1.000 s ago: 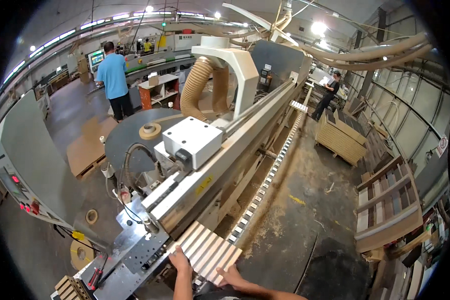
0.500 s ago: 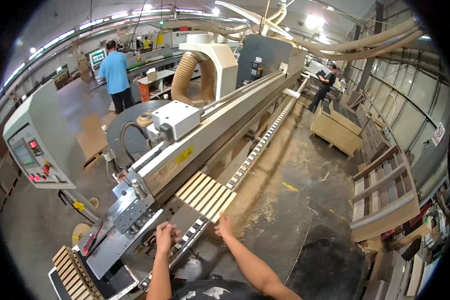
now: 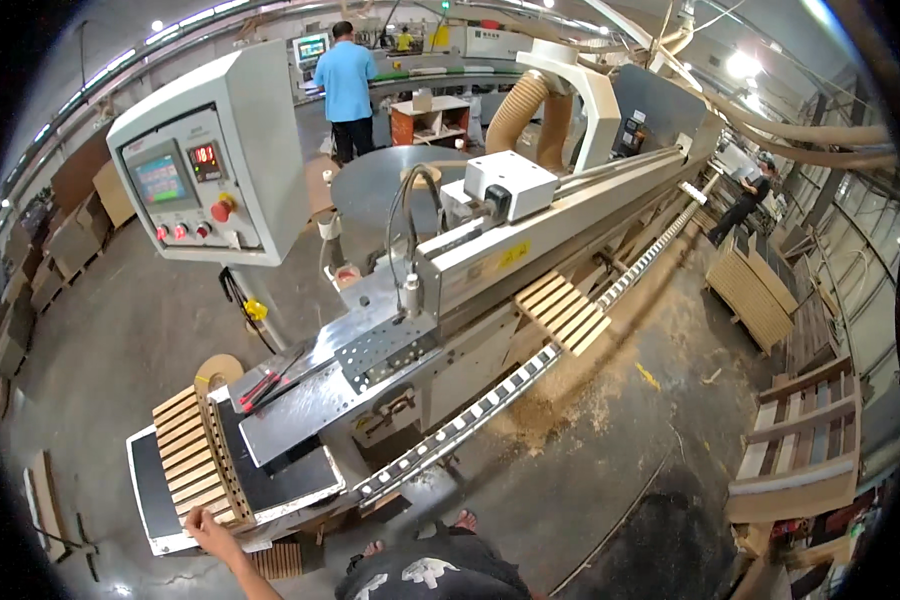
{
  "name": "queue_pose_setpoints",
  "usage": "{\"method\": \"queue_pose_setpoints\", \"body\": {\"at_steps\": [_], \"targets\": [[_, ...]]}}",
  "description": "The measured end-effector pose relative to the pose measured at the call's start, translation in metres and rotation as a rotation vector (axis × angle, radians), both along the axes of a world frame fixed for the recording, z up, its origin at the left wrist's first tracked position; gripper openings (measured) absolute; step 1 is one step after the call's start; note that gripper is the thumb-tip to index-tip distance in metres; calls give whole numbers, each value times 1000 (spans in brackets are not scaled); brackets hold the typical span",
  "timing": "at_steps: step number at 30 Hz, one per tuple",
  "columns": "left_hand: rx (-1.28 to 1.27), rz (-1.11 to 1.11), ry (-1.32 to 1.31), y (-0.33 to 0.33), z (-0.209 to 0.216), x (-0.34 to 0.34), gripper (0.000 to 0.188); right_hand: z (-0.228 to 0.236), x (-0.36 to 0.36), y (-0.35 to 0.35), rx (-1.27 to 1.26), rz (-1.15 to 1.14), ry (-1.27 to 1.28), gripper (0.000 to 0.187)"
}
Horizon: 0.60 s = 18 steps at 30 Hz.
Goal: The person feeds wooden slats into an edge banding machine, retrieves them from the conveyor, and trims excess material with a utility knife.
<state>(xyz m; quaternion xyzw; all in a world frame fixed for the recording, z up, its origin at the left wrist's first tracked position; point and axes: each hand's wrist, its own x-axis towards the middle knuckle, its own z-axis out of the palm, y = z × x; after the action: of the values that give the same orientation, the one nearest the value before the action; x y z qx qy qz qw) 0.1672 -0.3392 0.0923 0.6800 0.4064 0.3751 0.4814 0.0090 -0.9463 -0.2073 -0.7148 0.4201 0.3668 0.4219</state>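
Note:
My left hand (image 3: 210, 532) is at the lower left, its fingers closed on the near end of a row of pale wooden strips (image 3: 185, 445). These strips lie side by side across a black-topped table (image 3: 322, 472) with a white rim. My right hand is out of view. Farther off, a flat group of several wooden strips (image 3: 563, 312) rests across a conveyor chain (image 3: 467, 420) with black and white pads, running along a long grey machine (image 3: 610, 215). No hand touches that group.
A control cabinet (image 3: 260, 150) with screen and buttons stands at left. Red-handled pliers (image 3: 260, 388) and a tape roll (image 3: 220, 372) lie near the table. Stacked boards (image 3: 750, 290) and a wooden pallet (image 3: 800, 440) are at right. Two people (image 3: 346, 85) (image 3: 745, 205) stand farther back.
My view has swung left. My left hand has gone from beside the conveyor to the strips on the table; my right hand has left view. The conveyor strips have moved away from me.

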Motion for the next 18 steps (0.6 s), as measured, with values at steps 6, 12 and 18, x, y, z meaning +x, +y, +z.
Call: {"method": "queue_pose_setpoints", "body": {"at_steps": [6, 12, 18], "targets": [[199, 408, 429, 102, -36, -54, 56, 14, -15, 94, -216, 235, -210, 44], [-149, 134, 274, 151, -67, -76, 64, 16, 10, 158, 31, -9, -379, 19], [-117, -44, 181, 141, -94, -82, 40, 79, 38, 221, 297, 52, -626, 22]]}}
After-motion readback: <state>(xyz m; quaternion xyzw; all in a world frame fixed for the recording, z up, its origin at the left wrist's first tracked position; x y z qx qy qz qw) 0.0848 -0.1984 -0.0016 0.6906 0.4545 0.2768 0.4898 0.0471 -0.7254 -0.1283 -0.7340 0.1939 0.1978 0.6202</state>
